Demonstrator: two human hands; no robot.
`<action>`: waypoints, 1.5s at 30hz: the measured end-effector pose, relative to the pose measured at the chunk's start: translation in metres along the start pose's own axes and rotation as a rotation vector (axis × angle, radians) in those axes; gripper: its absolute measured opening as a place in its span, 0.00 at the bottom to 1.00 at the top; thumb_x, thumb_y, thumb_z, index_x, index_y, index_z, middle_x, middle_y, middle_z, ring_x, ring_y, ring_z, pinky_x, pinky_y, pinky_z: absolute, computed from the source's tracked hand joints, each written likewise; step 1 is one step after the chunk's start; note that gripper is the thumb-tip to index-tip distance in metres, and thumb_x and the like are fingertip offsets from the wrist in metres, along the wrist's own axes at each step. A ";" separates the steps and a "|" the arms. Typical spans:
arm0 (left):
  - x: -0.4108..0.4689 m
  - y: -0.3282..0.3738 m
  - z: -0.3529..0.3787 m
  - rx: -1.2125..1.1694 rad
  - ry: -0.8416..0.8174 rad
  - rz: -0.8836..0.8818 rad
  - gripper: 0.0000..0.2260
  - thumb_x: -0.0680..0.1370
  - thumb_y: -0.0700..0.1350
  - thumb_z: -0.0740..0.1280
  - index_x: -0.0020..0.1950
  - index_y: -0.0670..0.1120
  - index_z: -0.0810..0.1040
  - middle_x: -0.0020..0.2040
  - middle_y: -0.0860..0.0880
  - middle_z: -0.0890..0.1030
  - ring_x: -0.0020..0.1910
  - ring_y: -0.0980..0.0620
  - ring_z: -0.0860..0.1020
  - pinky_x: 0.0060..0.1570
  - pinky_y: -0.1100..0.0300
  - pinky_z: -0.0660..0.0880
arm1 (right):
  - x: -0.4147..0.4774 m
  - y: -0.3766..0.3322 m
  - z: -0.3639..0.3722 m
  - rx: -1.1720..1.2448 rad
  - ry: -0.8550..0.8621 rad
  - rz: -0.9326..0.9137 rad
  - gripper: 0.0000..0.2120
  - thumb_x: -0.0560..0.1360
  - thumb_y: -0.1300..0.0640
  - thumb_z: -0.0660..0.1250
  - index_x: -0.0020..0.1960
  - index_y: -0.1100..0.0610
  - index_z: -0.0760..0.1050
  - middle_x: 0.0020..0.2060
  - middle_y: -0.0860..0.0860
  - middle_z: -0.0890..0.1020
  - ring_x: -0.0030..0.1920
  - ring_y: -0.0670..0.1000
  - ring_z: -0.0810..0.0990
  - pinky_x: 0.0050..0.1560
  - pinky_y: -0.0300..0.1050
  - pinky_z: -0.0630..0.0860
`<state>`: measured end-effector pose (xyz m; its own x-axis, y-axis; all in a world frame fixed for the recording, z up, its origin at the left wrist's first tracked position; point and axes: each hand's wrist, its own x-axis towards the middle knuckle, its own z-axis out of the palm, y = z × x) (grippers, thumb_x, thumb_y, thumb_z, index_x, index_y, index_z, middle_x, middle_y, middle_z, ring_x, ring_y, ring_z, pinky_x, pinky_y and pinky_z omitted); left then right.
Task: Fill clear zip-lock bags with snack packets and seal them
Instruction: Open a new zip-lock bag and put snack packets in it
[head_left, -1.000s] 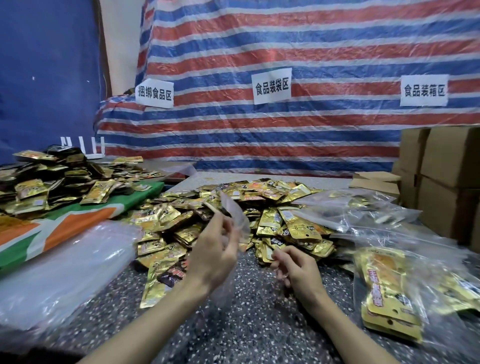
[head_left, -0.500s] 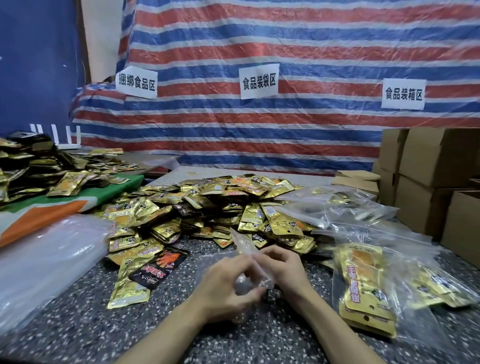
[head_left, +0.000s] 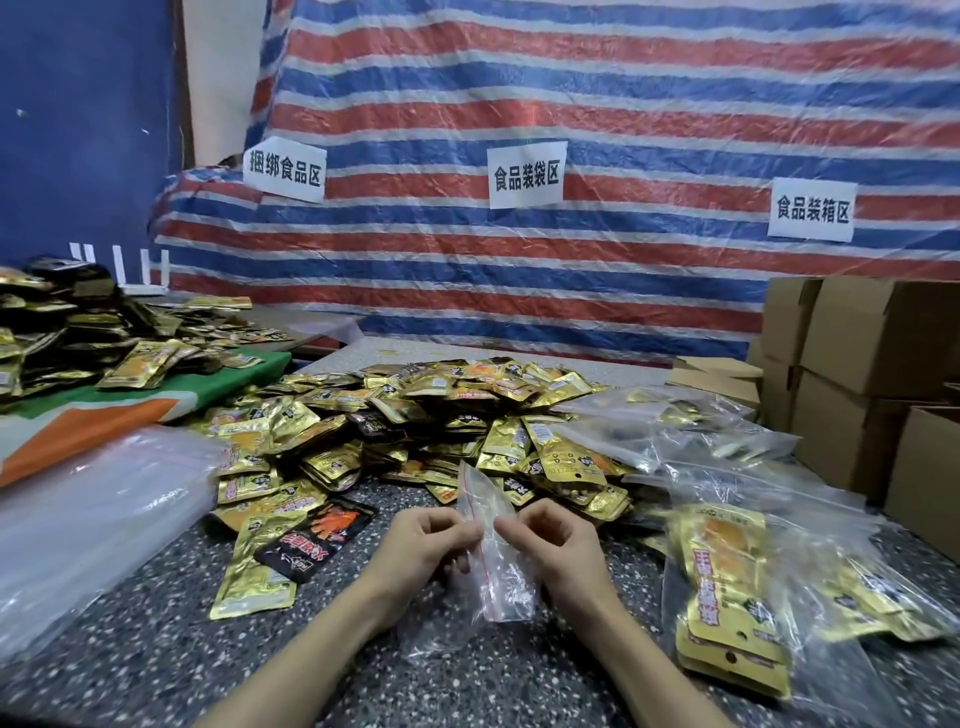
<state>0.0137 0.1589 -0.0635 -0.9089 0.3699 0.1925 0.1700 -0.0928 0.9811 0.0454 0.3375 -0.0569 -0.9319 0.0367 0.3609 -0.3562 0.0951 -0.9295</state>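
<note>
Closest in, both hands meet over the speckled surface on one empty zip-lock bag. The left hand pinches one side of the bag's mouth, and the right hand pinches the other side just beside it. Each grip is closed on the thin film near the red zip line. The bag hangs between them with one corner pointing up and its body sagging towards the surface.

A second ago the left hand held this bag up alone while the right lay by the packets. Since then the bag has come down and the right hand has joined it. My reading is that the mouth is being worked open. Nothing is inside yet, so filling has not begun for this bag.

Just to the left lie a black packet and a gold packet. Further left is a stack of unused clear bags. To the right sit filled bags, their gold contents showing through the plastic.

Beyond the hands, the main heap of snack packets spreads across the surface within easy reach, and the next packet will probably come from there. A second heap rests on a green and orange cloth at far left. Cardboard boxes stand at far right. Behind everything hangs a striped tarpaulin with paper signs fixed to it.
</note>
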 end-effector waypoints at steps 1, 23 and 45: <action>0.000 0.000 -0.001 0.018 0.003 0.000 0.10 0.71 0.51 0.75 0.34 0.46 0.82 0.29 0.47 0.77 0.28 0.52 0.74 0.31 0.61 0.71 | 0.000 0.000 -0.001 0.029 0.031 0.000 0.21 0.62 0.44 0.82 0.36 0.58 0.75 0.30 0.50 0.76 0.32 0.46 0.72 0.33 0.36 0.69; 0.006 0.003 -0.006 -0.273 0.277 0.039 0.09 0.65 0.42 0.72 0.29 0.45 0.74 0.28 0.45 0.72 0.27 0.50 0.69 0.29 0.58 0.67 | 0.011 0.000 -0.007 0.253 0.253 0.263 0.19 0.80 0.53 0.65 0.31 0.54 0.81 0.31 0.53 0.78 0.32 0.50 0.74 0.33 0.44 0.65; 0.020 -0.010 -0.011 -0.317 0.210 0.057 0.12 0.64 0.50 0.77 0.26 0.50 0.76 0.26 0.51 0.74 0.24 0.53 0.72 0.23 0.65 0.67 | 0.082 -0.023 -0.012 -1.397 0.180 -0.046 0.22 0.73 0.52 0.67 0.64 0.57 0.69 0.57 0.56 0.74 0.56 0.54 0.70 0.57 0.49 0.72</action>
<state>-0.0105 0.1570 -0.0701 -0.9652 0.1617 0.2056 0.1261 -0.4013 0.9072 -0.0218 0.3498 -0.0051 -0.8621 0.1217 0.4920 0.0743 0.9906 -0.1149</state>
